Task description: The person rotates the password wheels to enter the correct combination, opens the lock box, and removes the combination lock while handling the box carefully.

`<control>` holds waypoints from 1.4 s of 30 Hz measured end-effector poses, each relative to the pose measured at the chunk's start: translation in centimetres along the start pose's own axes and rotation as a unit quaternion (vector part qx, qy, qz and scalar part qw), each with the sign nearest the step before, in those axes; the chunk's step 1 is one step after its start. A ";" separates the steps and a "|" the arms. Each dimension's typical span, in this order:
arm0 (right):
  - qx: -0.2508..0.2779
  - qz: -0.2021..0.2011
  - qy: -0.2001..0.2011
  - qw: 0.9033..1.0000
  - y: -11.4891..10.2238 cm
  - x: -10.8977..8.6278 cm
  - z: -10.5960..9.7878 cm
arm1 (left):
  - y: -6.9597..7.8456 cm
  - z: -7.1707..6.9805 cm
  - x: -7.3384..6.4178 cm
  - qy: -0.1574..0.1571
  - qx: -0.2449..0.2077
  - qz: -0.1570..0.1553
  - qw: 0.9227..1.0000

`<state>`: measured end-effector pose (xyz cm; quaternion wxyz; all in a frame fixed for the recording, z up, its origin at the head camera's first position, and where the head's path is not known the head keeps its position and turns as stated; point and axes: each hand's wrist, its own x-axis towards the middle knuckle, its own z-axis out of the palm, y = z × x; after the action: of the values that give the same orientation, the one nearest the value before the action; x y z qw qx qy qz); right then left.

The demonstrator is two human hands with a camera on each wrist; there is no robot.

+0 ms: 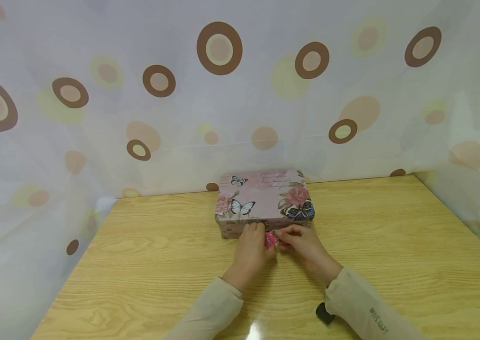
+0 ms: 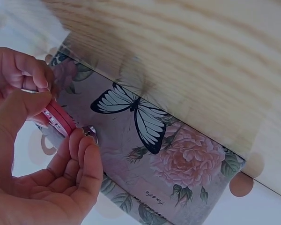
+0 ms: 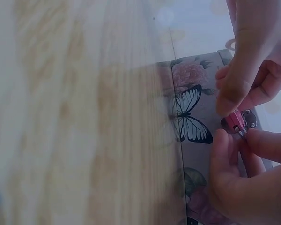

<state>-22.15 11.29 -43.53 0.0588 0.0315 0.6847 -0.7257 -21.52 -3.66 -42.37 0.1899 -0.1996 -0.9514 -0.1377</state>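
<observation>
A small pink padlock [image 1: 270, 239] is between both hands, in front of the latch side of a flowered pink box [image 1: 261, 193]. My left hand [image 1: 250, 250] holds the padlock's body between thumb and fingers; white markings show along its edge in the left wrist view. From the other side my right hand [image 1: 305, 245] pinches the thin metal part of the padlock [image 3: 234, 122]. Whether that metal is the shackle or a key is too small to tell. Beside the padlock, the box's metal latch [image 2: 90, 133] shows. The box lid is down.
The box stands on a wooden table [image 1: 159, 264], close to the back edge. A patterned curtain [image 1: 265, 108] hangs behind and at the sides. A black object [image 1: 324, 313] lies by the right sleeve.
</observation>
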 end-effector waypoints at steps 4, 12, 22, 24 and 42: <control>0.013 0.012 -0.007 1.000 0.0 -0.1 0.1 | 0.1 -0.1 0.0 -0.003 0.000 -0.014 1.000; 0.024 0.026 -0.042 0.999 -0.2 -0.6 0.4 | 0.3 -0.5 0.3 -0.015 0.003 -0.043 0.999; 0.033 0.027 -0.051 0.998 -0.2 -0.8 0.4 | 0.5 -0.6 0.4 -0.044 -0.022 -0.064 0.997; 0.033 0.029 -0.052 0.998 -0.2 -1.0 0.4 | 0.5 -0.5 0.4 -0.055 -0.045 -0.073 0.995; 0.013 0.063 -0.048 0.997 0.1 -1.8 -1.3 | 0.3 -1.3 0.6 -0.186 -0.319 -0.116 0.922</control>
<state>-20.39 12.65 -43.43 0.1365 0.0406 0.6680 -0.7304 -21.44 -3.64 -40.88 -0.0818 -0.1602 -0.8918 -0.4152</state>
